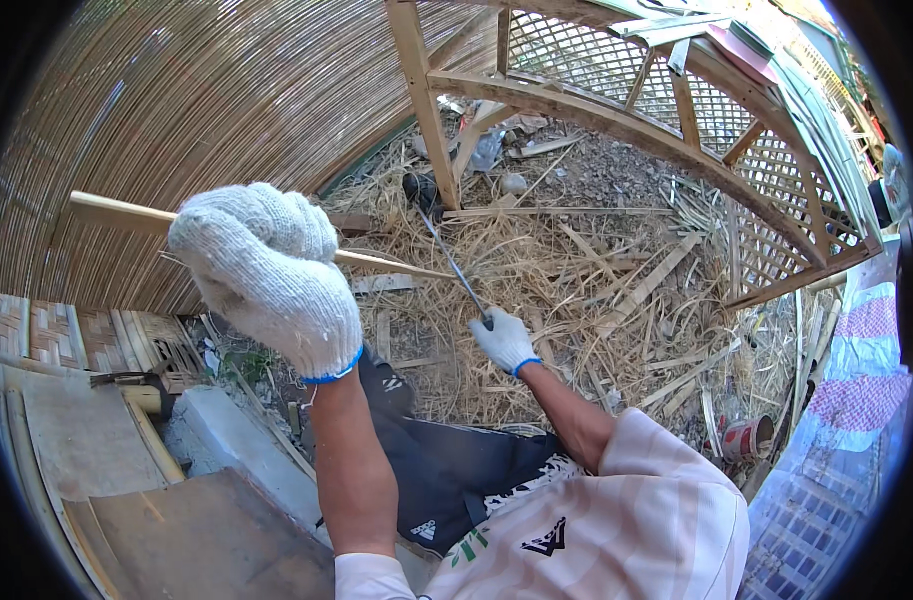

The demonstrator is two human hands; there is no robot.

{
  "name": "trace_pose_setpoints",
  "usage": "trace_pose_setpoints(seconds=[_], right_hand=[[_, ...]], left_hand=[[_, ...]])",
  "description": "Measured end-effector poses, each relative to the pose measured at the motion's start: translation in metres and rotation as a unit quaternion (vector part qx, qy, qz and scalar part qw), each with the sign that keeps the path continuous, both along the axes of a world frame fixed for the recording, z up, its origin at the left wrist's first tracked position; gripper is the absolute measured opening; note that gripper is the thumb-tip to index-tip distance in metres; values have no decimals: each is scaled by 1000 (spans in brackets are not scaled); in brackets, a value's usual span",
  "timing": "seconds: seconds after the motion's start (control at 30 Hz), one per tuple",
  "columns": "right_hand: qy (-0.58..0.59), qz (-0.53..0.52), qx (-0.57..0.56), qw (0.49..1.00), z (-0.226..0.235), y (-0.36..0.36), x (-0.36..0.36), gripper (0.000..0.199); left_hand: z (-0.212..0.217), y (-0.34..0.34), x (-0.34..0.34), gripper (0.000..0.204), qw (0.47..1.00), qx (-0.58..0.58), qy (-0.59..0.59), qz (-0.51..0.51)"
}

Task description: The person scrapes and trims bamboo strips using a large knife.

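Observation:
My left hand (pixel 266 270), in a white knit glove with a blue cuff, is closed round a pale bamboo strip (pixel 391 264). One end of the strip sticks out to the left, and its thinner end points right, near the knife blade. My right hand (pixel 504 342), gloved the same way, grips the dark handle of a long knife (pixel 454 266). The narrow blade slants up and to the left, its far end beside a dark shoe (pixel 422 192). Part of the handle is hidden in the glove.
Bamboo shavings (pixel 536 260) and split strips litter the ground. A slatted bamboo wall (pixel 176 110) rises at the left. A wooden lattice frame (pixel 676 150) leans across the far right. A concrete block (pixel 231 440) lies at lower left, a tin can (pixel 744 438) at right.

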State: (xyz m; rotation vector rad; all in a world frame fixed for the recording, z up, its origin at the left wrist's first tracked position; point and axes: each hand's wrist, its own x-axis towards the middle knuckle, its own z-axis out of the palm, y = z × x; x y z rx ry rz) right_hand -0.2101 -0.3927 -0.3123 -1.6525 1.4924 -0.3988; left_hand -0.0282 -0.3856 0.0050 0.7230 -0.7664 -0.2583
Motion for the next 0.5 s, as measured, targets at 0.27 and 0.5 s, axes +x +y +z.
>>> trace_pose_setpoints(seconds=[0.27,0.5], right_hand=[[-15,-28,-55,998,-72,13,-28,33],[69,48,21,996,-46,-1,-37,42]], left_hand=[[3,-10,-12,47,999,19,32,7],[-3,-1,-7,46,998,-6,60,-22]])
